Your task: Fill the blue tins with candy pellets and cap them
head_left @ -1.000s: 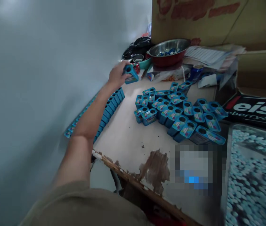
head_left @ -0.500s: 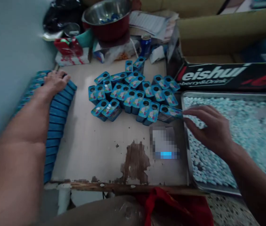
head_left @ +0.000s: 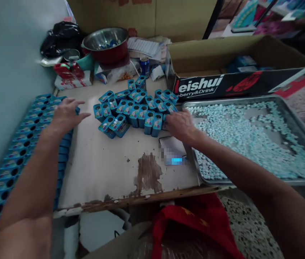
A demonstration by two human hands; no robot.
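Note:
My left hand (head_left: pixel 67 114), thumb and fingers apart, is over the near-wall rows of small blue plastic boxes (head_left: pixel 19 162), each with a round hole in its top. Toward the table's middle stands a loose group of the same blue boxes (head_left: pixel 134 114); two at its front left have white pellets (head_left: pixel 116 121) on their tops. My right hand (head_left: pixel 180 126) has its fingers curled over a blue box (head_left: pixel 165 122) at the group's right end, mostly hidden by the hand. Under my right forearm lies a metal tray (head_left: pixel 279 100) spread with pale blue-green pellets (head_left: pixel 238 140).
A phone-like device (head_left: pixel 172 149), partly blurred out, lies near the tray. Behind stand a black open carton (head_left: pixel 201 84), a blue can (head_left: pixel 144 66), a steel-lined red bowl (head_left: pixel 106 50) and a black plastic bag (head_left: pixel 60 39). A red bag (head_left: pixel 195 219) hangs below the table edge (head_left: pixel 130 198).
My right hand has moved from beside the tray's left rim onto the box at the group's end. My left hand's fingers have spread over the rows. The view has shifted right and up.

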